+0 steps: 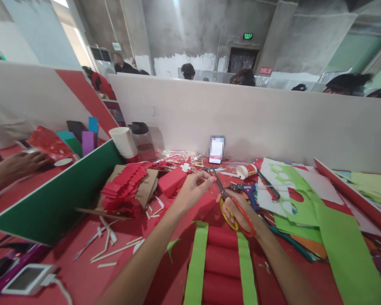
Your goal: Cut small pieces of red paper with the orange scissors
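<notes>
My right hand [238,207] grips scissors [233,209] with red and yellow handles, the blades pointing up and left toward my left hand. My left hand [193,188] is pinched shut on something small that I cannot make out, right at the blade tips. Below both hands lies red corrugated paper [222,262] with two green paper strips [197,262] running down it.
Folded red paper [123,186], a white cup [124,142], a dark bottle [142,140], a phone [216,149], a glue gun [246,190], a glue stick [246,170] and green sheets [324,220] crowd the red table. A green board [51,199] stands left, another person's hand [19,165] beyond it.
</notes>
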The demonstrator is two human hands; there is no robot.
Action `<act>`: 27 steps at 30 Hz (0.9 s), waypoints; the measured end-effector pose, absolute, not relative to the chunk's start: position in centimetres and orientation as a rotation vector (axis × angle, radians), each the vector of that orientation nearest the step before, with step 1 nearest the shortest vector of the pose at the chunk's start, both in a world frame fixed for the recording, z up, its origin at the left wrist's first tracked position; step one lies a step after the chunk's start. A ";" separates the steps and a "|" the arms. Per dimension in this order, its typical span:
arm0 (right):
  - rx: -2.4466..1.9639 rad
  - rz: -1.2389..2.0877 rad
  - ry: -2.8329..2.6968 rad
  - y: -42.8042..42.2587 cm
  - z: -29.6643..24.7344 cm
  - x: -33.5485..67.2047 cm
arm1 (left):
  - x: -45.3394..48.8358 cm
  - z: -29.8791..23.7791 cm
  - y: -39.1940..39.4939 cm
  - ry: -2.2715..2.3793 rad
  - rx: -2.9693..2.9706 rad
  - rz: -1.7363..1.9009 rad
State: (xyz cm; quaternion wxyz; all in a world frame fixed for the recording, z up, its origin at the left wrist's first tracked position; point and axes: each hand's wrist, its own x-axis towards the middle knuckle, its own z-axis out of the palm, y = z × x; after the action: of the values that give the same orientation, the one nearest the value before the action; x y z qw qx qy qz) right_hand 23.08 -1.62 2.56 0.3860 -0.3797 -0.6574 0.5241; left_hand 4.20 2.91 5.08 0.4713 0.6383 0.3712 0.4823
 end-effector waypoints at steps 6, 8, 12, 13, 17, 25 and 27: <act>-0.896 1.377 -1.661 -1.5 2.0 23.0 | 4.5 4.8 3.0 0.932 1.513 1.211; -0.905 1.398 -1.644 -1.6 2.0 22.9 | 4.6 4.9 2.9 0.933 1.503 1.214; -0.945 1.370 -1.656 -1.7 2.3 22.9 | 4.7 5.0 2.8 0.929 1.490 1.218; -0.957 1.354 -1.661 -1.7 2.3 22.9 | 4.7 5.0 2.8 0.930 1.488 1.218; -0.985 1.318 -1.661 -1.5 2.2 22.6 | 4.6 4.9 2.9 0.927 1.503 1.221; -1.007 1.251 -1.642 -1.6 2.1 22.1 | 4.6 5.1 2.7 0.918 1.504 1.236; -1.029 1.220 -1.653 -1.6 2.1 22.0 | 4.6 5.1 2.6 0.914 1.512 1.239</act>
State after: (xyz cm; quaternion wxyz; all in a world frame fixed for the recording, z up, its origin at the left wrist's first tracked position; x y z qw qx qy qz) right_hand 22.03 -1.60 2.10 0.4094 -0.4086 -0.6565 0.4842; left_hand 4.60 2.62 5.09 0.4724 0.6175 0.3735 0.5061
